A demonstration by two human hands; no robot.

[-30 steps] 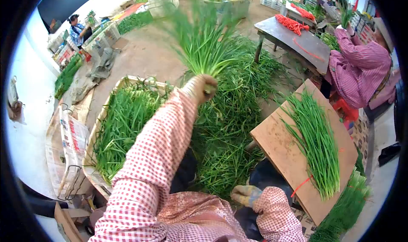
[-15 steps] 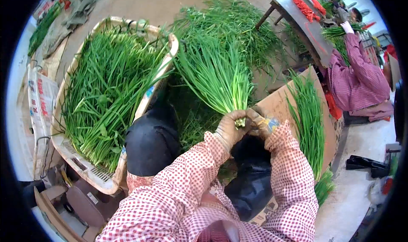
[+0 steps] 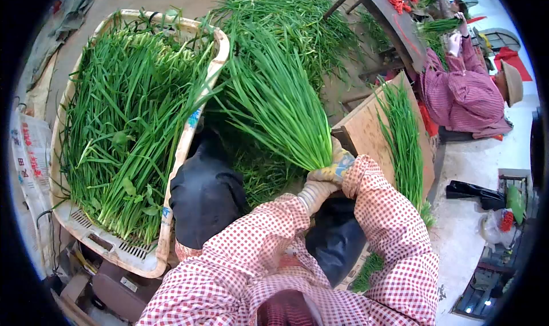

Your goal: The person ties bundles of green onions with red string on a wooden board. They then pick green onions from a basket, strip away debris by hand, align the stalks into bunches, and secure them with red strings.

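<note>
Right hand (image 3: pixel 341 165): grip clenched round green bunch (image 3: pixel 277 100), stem end, centre | left hand (image 3: pixel 318 193): against right hand, grip I can't tell | crate (image 3: pixel 182 148): left of frame

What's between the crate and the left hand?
From crate to left hand, head view: black-covered knee, then a gap showing loose greens, then checked sleeve.
</note>
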